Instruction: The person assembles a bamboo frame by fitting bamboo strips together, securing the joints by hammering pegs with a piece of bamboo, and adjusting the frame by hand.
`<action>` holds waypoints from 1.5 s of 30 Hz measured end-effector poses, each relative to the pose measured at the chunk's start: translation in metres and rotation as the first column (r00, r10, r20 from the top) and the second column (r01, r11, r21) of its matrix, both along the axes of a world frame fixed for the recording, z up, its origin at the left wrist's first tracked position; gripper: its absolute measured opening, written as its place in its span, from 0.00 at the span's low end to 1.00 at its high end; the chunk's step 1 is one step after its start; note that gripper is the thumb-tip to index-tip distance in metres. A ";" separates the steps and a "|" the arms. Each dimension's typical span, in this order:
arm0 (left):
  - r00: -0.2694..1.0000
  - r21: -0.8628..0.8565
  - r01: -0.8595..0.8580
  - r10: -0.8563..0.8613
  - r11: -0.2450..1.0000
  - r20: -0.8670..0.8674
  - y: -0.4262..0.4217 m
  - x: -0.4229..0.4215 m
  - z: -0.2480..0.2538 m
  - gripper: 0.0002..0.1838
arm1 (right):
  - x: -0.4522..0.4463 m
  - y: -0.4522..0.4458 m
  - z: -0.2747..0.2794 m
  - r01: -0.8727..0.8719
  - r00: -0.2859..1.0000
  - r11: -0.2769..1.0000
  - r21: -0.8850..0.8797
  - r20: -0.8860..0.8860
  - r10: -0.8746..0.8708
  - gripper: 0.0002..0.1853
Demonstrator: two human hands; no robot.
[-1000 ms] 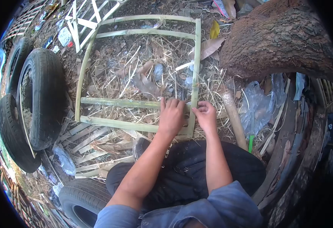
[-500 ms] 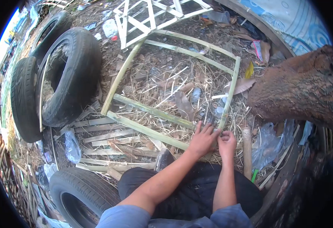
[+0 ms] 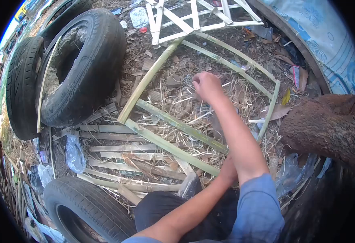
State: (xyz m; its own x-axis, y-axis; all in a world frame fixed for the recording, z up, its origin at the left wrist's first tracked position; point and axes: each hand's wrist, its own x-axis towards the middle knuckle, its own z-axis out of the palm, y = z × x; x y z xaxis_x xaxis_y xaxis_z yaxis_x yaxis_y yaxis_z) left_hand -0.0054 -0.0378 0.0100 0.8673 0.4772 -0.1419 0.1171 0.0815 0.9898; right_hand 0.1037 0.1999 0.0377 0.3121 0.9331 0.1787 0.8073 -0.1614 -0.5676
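A four-sided frame of split bamboo strips (image 3: 177,150) lies on the ground in front of me, with doubled strips on its near and far sides. My right hand (image 3: 208,86) is raised over the middle of this frame, its fingers curled and closed; whatever they hold, if anything, is hidden. Down at the frame's near right corner is my left hand (image 3: 228,172), close to the strip ends. My right forearm covers its fingers, so its grip does not show. A lattice of pale bamboo strips (image 3: 203,28) touches the frame's far left corner.
Worn tyres (image 3: 100,60) stand at the left, and another tyre (image 3: 92,206) lies near my leg. A thick tree trunk (image 3: 323,127) is on the right. Loose bamboo slats (image 3: 120,148), shavings and plastic bags (image 3: 76,154) litter the ground. A patterned blue sheet (image 3: 327,36) hangs behind.
My right hand has left the near right corner and reached forward and left over the frame's middle. My left hand stays by that corner, now behind my right forearm. The view has shifted slightly.
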 end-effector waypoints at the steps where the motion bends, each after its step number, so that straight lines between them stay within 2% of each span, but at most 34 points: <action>1: 1.000 0.013 -0.025 0.025 1.000 0.017 -0.001 -0.003 0.002 0.25 | -0.001 0.013 -0.011 0.025 0.993 0.989 -0.144 0.114 -0.009 0.08; 2: 0.998 0.010 -0.047 0.047 0.999 0.028 0.001 -0.004 0.001 0.25 | -0.004 0.027 -0.029 0.057 0.974 0.955 -0.292 0.227 0.012 0.07; 3: 0.997 0.006 -0.059 0.059 0.998 0.041 -0.002 -0.004 0.002 0.25 | -0.004 0.035 -0.039 0.052 0.973 0.951 -0.303 0.229 0.020 0.07; 5: 0.996 -0.013 -0.077 0.078 0.997 0.053 -0.004 -0.005 0.002 0.25 | -0.005 0.041 -0.058 0.152 0.952 0.970 -0.192 0.291 -0.091 0.06; 14: 0.994 -0.039 -0.091 0.094 0.995 0.061 -0.004 -0.005 0.008 0.25 | -0.019 0.038 -0.036 0.094 0.908 0.955 -0.282 0.417 0.034 0.06; 15: 0.994 -0.036 -0.090 0.092 0.995 0.059 -0.003 -0.005 0.008 0.25 | -0.018 0.035 -0.039 0.090 0.908 0.957 -0.274 0.418 0.034 0.06; 17: 0.994 -0.036 -0.093 0.094 0.995 0.057 -0.003 -0.005 0.009 0.25 | -0.014 0.028 -0.046 -0.001 0.863 0.996 -0.084 0.503 0.043 0.05; 18: 0.994 -0.035 -0.092 0.094 0.995 0.057 -0.002 -0.005 0.008 0.25 | -0.014 0.027 -0.038 0.001 0.920 0.998 -0.057 0.392 0.022 0.07; 19: 0.994 -0.033 -0.094 0.096 0.995 0.057 -0.002 -0.005 0.009 0.25 | -0.014 0.027 -0.030 0.000 0.919 0.999 -0.053 0.394 0.021 0.07; 21: 0.994 -0.028 -0.097 0.099 0.995 0.057 -0.001 -0.005 0.008 0.25 | -0.014 0.025 -0.014 0.156 0.988 0.969 -0.189 0.008 -0.157 0.07; 22: 0.994 -0.025 -0.099 0.100 0.995 0.053 -0.001 -0.005 0.008 0.25 | -0.006 0.024 -0.020 0.119 0.990 0.983 -0.139 -0.061 -0.128 0.08; 27: 0.994 -0.036 -0.102 0.103 0.994 0.037 0.006 -0.002 0.008 0.25 | 0.016 0.024 -0.010 0.136 0.978 0.990 -0.040 -0.157 -0.141 0.10; 29: 1.000 -0.124 -0.019 0.018 0.992 -0.007 0.012 -0.002 0.015 0.25 | 0.022 0.022 0.002 0.172 0.948 0.985 -0.025 -0.268 -0.173 0.12; 30: 0.997 -0.002 -0.074 0.074 0.997 0.017 0.011 -0.001 0.013 0.24 | 0.024 0.021 0.005 0.185 0.941 0.983 -0.002 -0.289 -0.178 0.13; 32: 0.992 0.107 -0.121 0.117 0.987 0.043 0.009 0.005 -0.002 0.24 | 0.036 0.023 0.003 0.173 0.931 0.983 0.058 -0.337 -0.144 0.14; 33: 0.995 0.466 -0.012 0.058 0.885 -0.086 0.005 0.012 -0.024 0.25 | 0.045 0.020 -0.001 0.167 0.918 0.980 0.111 -0.379 -0.114 0.14; 34: 0.974 0.728 0.155 0.018 0.668 -0.224 -0.009 0.014 -0.034 0.27 | 0.049 0.013 0.010 0.147 0.937 0.973 0.179 -0.341 -0.079 0.13; 36: 0.946 0.692 0.295 -0.096 0.659 -0.311 0.003 0.006 -0.014 0.34 | 0.055 -0.009 0.038 0.130 0.962 0.942 0.311 -0.270 -0.044 0.11; 37: 0.960 0.659 0.255 -0.103 0.708 -0.260 0.008 0.005 -0.003 0.37 | 0.061 -0.021 0.049 0.111 0.972 0.910 0.399 -0.235 -0.016 0.10; 39: 0.970 0.609 0.230 -0.128 0.759 -0.206 0.010 0.003 0.001 0.41 | 0.062 -0.060 0.083 0.130 0.972 0.903 0.410 -0.231 -0.035 0.09; 41: 0.961 0.653 0.260 -0.123 0.711 -0.248 0.011 0.004 -0.001 0.47 | 0.069 -0.110 0.109 0.132 0.969 0.921 0.367 -0.245 -0.041 0.08; 43: 0.956 0.641 0.277 -0.140 0.715 -0.257 0.014 0.004 0.002 0.46 | 0.075 -0.164 0.114 0.177 0.953 0.914 0.365 -0.294 -0.067 0.08; 45: 0.951 0.633 0.298 -0.162 0.715 -0.265 0.015 0.004 0.005 0.46 | 0.074 -0.232 0.107 0.286 0.922 0.925 0.249 -0.335 -0.195 0.07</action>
